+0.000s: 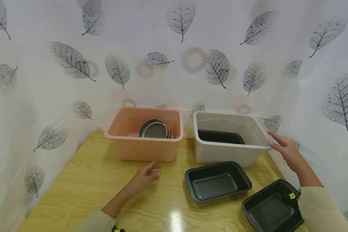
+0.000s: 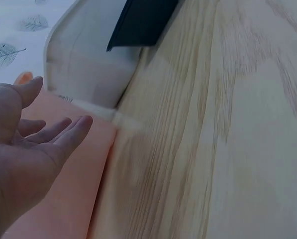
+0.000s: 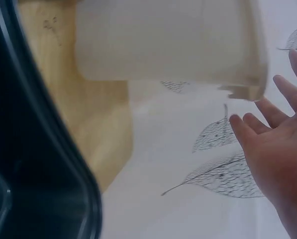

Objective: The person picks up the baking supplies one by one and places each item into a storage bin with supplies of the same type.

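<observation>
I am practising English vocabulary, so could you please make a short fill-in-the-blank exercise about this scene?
Outside the bins, ____ dark pans rest on the table.
The right hand is nearer the ____ (orange/white) bin.
Round tins sit inside the ____ (orange/white) bin.
Missing words: two; white; orange.

Two hands [image 1: 145, 177], two bins [image 1: 148, 149], three dark pans [image 1: 214, 187] and two round tins [image 1: 155, 130] show.

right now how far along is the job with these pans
Looks done: round tins sit in the pink bin, a dark pan in the white bin. In hand: nothing; the left hand and right hand are empty near the bins. Probably remaining: two dark pans on the table.
</observation>
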### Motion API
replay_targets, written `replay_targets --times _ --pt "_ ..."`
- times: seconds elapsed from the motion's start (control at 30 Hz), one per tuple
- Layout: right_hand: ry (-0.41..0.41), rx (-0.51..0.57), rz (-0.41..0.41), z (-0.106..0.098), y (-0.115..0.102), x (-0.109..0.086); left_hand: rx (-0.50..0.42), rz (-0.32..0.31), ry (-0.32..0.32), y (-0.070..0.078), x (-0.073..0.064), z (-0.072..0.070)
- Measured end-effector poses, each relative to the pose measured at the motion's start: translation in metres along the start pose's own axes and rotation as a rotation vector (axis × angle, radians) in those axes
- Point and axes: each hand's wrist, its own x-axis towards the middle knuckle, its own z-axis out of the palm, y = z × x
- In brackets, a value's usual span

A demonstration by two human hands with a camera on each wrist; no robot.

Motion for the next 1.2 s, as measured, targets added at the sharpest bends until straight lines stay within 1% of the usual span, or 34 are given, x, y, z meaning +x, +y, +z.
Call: replay_targets --times 0.1,0.23,0.33,0.37,0.43,0.53,0.6,0.67,0.87,1.0,1.2 --pt "-0.018 -0.008 -0.012 0.003 0.010 0.001 -0.023 0.010 -0.036 -0.002 0.007 0.013" --pt "-0.032 -0.055 0.000 0.004 0.020 0.000 -0.068 0.004 -0.086 -0.005 0.013 0.028" --pt "-0.033 -0.038 0.006 0.005 0.024 -0.002 -0.088 -0.009 -0.107 -0.008 0.017 0.039" --pt "-0.033 -0.017 0.000 0.005 0.025 -0.002 -0.091 -0.013 -0.112 -0.009 0.019 0.043" --pt "-0.039 0.064 -0.026 0.005 0.027 -0.003 -0.096 -0.013 -0.117 -0.010 0.022 0.050" --pt "-0.066 0.253 -0.064 0.006 0.031 -0.002 -0.115 -0.008 -0.129 -0.011 0.026 0.061" --pt "-0.084 0.348 -0.079 0.007 0.033 -0.002 -0.124 -0.001 -0.133 -0.011 0.030 0.069" --pt "-0.093 0.418 -0.083 0.008 0.034 -0.001 -0.143 -0.001 -0.130 -0.012 0.034 0.076" --pt "-0.104 0.493 -0.080 0.011 0.032 0.002 -0.157 0.025 -0.077 -0.018 0.046 0.097" --pt "-0.113 0.516 -0.088 0.013 0.031 0.003 -0.166 0.033 -0.065 -0.018 0.047 0.108" --pt "-0.111 0.508 -0.078 0.016 0.029 0.004 -0.164 0.015 -0.015 -0.016 0.046 0.120"
